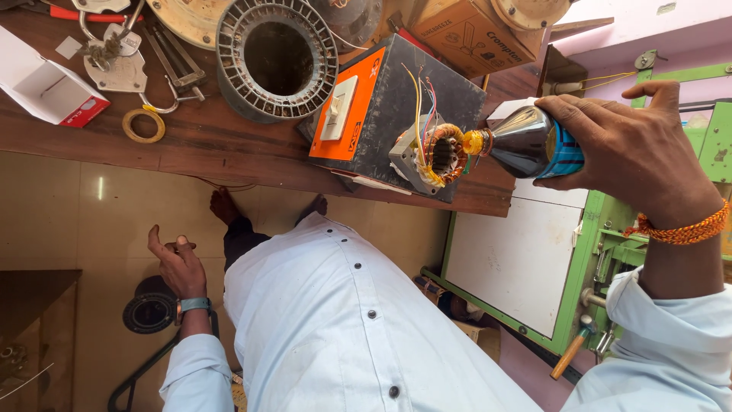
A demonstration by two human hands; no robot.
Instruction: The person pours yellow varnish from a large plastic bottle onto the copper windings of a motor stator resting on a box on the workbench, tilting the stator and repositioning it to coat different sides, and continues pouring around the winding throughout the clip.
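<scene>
**Spray can held at a copper motor coil**

A silver and blue spray can [534,143] lies sideways in the right hand [633,149], whose fingers are clamped round its body. Its yellow nozzle [474,142] sits just beside a small coil of copper wire [442,152], from which thin coloured wires [421,99] rise. The coil rests on a black and orange box [381,107] standing on the wooden tabletop [191,145].

The left hand [177,263] hangs well apart, below the tabletop edge; its fingers are loosely curled with something small and dark between thumb and forefinger, too small to identify.

Behind the box stands a round grey slotted motor core [274,57]. Further left lie pliers [177,65], a roll of yellow tape [143,126] and a white carton [42,84]. A cardboard box [473,34] sits behind.
</scene>
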